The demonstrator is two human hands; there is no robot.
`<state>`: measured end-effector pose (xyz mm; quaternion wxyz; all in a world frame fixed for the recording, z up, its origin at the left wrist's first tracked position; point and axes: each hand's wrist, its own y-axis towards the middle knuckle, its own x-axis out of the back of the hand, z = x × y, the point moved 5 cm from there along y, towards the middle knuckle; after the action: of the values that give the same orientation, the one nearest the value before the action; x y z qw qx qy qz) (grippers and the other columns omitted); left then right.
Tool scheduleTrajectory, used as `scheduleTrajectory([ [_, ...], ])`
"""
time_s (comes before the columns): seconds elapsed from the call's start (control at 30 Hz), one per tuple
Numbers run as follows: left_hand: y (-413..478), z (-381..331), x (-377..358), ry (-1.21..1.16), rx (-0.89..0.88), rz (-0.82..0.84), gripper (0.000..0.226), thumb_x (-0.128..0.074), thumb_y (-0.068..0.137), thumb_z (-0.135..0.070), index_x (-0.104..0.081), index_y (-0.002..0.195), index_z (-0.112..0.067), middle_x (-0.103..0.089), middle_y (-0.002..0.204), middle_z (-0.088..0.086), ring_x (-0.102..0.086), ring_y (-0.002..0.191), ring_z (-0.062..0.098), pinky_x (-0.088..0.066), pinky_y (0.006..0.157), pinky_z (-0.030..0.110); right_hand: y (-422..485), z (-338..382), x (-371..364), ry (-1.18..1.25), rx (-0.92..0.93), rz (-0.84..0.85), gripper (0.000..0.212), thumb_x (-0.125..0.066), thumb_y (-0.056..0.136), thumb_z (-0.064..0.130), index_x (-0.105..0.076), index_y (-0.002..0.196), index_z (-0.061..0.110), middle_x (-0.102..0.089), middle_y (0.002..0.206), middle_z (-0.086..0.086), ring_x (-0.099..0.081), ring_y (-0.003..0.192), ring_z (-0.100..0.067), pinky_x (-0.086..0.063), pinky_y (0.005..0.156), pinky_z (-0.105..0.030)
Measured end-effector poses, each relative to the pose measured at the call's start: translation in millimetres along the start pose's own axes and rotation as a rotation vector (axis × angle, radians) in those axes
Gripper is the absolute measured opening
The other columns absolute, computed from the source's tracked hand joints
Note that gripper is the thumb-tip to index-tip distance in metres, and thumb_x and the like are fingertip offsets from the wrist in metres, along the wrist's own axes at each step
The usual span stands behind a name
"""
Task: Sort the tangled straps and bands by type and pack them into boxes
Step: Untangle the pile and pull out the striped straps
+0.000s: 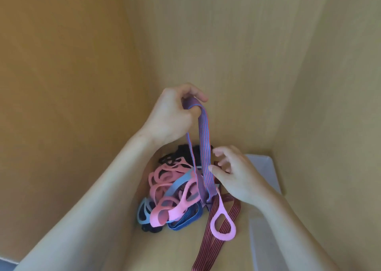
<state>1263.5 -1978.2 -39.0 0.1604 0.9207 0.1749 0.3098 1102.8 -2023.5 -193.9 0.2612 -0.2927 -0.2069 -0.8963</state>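
cardboard walls (226, 44), pile (165, 190), left hand (171, 118) gripping strap (204, 143)

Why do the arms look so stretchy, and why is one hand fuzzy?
Head view: the wide-angle lens stretches the forearms near the bottom edge; the right hand looks slightly motion-blurred at its fingers; the left hand gripping the purple striped band is sharper; lighting is soft, without glare.

Left hand (169, 118) grips the purple-and-red striped elastic strap (204, 130), lifted above the tangled pile of pink, blue and black bands (171, 190); right hand (235, 173) touches it with loose fingers.
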Motion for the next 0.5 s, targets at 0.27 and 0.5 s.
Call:
scheduleTrajectory([
  [0.27,17,-46,8,0.111,-0.118,0.084,0.033,-0.059,0.079,0.01,-0.071,0.101,-0.012,-0.061,0.08,0.007,-0.049,0.061,0.011,-0.043,0.061,0.019,26,24,4,0.099,0.072,-0.046,0.009,-0.066,0.092,0.012,-0.065,0.084,0.015,-0.068,0.076,0.003,-0.062,0.069,-0.008,-0.05,0.07,-0.036],
  [0.5,31,-70,20,0.129,-0.122,0.073,0.039,-0.051,0.079,0.013,-0.071,0.102,-0.011,-0.058,0.079,0.002,-0.049,0.066,0.009,-0.042,0.064,0.017,39,29,18,0.269,0.048,-0.177,0.012,-0.062,0.092,0.001,-0.065,0.081,0.004,-0.066,0.07,-0.009,-0.053,0.059,-0.008,-0.045,0.062,-0.034],
])
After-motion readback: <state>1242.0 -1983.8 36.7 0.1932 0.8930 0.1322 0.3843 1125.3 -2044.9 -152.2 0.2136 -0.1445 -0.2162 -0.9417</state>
